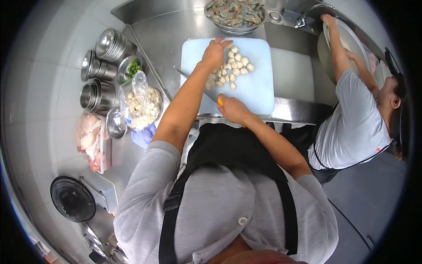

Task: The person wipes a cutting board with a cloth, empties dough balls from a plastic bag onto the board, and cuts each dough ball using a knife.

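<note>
My right hand (234,109) is closed around the orange handle of a knife (211,95) at the near edge of a pale blue cutting board (255,90). The blade slants up to the left, passing beneath my left forearm, and its tip shows beyond the arm. Over the board's upper left part, my left hand (214,53) has its fingers stretched out to the right, beside a cluster of small pale round pieces (236,65). Some pieces lie close to the blade, partly hidden by my left arm. Their exact kind is unclear.
A bowl of raw shrimp (235,15) stands behind the board. To the left are a plastic bag of pale pieces (143,105), chopped greens in a bowl (133,68) and stacked metal containers (99,94). On the right, a co-worker (356,119) handles a large basin (351,37) at the sink.
</note>
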The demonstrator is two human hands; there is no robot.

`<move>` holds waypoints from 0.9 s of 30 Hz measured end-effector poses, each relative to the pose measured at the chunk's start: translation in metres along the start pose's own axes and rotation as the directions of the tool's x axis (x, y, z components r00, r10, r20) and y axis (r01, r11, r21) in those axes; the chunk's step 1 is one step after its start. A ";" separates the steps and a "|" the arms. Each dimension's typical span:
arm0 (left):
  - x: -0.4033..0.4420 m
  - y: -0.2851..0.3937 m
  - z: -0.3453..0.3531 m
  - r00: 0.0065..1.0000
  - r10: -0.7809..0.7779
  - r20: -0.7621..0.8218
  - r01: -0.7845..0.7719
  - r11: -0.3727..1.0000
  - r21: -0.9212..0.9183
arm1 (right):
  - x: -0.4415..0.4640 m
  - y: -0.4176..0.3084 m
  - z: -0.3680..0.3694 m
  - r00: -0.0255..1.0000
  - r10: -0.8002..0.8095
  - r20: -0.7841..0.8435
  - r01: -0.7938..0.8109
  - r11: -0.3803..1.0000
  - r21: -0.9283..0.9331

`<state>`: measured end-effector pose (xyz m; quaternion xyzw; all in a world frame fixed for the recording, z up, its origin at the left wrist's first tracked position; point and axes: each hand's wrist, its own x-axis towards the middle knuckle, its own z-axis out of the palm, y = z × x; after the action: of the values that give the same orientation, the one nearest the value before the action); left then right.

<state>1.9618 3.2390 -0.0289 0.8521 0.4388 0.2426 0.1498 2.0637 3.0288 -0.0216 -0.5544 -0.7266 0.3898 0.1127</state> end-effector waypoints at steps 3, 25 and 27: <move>0.020 -0.006 0.013 0.978 0.003 0.210 -0.020 0.997 0.076 | 0.000 0.001 -0.001 0.999 0.039 0.017 -0.039 0.999 0.001; -0.181 -0.007 -0.045 0.978 -0.189 -0.086 0.152 0.933 -0.326 | -0.014 -0.027 -0.049 0.980 0.201 0.003 -0.200 0.977 -0.069; -0.176 -0.009 -0.048 0.988 -0.148 -0.052 0.125 0.942 -0.310 | -0.016 -0.029 -0.051 0.984 0.175 0.016 -0.173 0.982 -0.076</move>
<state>1.8423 3.1020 -0.0422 0.7764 0.4593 0.3284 0.2799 2.0791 3.0341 0.0368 -0.6151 -0.6906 0.3772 0.0494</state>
